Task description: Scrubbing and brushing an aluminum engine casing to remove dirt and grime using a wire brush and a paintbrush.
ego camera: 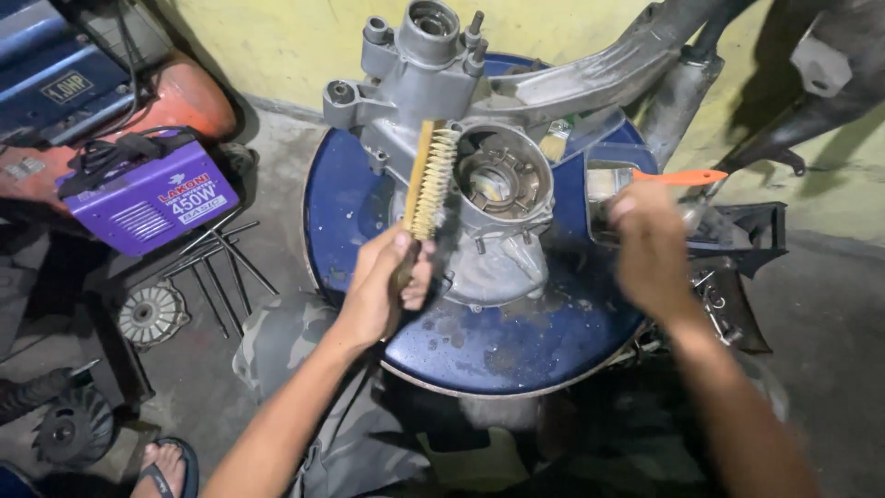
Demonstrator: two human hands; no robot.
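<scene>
The fingers of the left hand are curled tightly around the wooden handle of a wire brush, thumb side turned up. The brush stands nearly upright, its pale bristles facing right and touching the left edge of a grey metal engine casing.

The right hand is blurred; its fingers seem closed around a small brush with an orange handle, whose tip points right, though the exact grip cannot be told. This hand hovers just right of the casing, over a small open metal tin.

The engine casing lies in the middle of a round blue drum top, which serves as the counter. Its round opening with a ring of bolt holes faces up, and a narrower neck with studs points away towards the yellow wall. The drum top is stained with wet, dirty patches near its front edge.

A grey metal frame arm runs diagonally above the casing towards the upper right. To the left, on the concrete floor, sit a purple welding machine, several thin metal rods and a round finned disc. At the lower left a foot in a sandal shows.
</scene>
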